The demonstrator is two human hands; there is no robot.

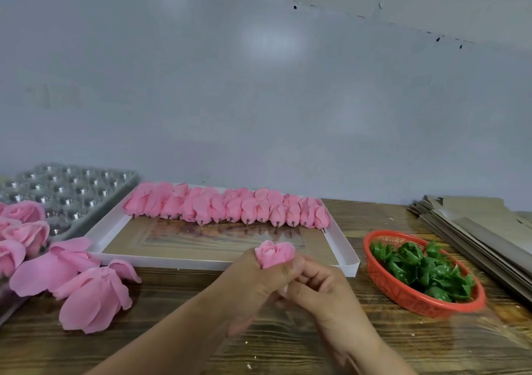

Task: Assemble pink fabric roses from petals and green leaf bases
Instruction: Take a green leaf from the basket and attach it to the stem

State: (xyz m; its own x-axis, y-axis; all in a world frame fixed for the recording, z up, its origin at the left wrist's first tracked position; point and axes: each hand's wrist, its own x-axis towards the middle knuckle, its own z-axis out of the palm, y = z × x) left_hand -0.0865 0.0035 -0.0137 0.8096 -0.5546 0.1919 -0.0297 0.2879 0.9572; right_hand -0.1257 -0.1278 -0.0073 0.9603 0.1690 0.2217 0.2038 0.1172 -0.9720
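At the near centre of the wooden table [172, 311], just in front of the white tray [349, 262], both hands meet around one pink rosebud [275, 253]. The left hand [259, 285] wraps its curled fingers round the lower part of the bud, so only the rolled petal head shows above the fist. The right hand [322, 291] closes in against it from the right, fingers bent toward the hidden underside; whether they pinch the stem or a petal edge cannot be told.

The bud's long axis runs roughly upright, head pointing up and away from the person, stem end down inside the left grip. That stem end is the working end: a leaf base must go on from below, on the side facing the right-hand fingers.

The green leaf bases [417, 265] lie heaped in the red basket [403, 297], to the right of the hands and near them. The right hand is the nearer one for that reach. The loose outer petal sets [95, 291] lie to the left, nearer the left hand. More unfinished buds [230, 206] stand in a row along the far edge of the tray.
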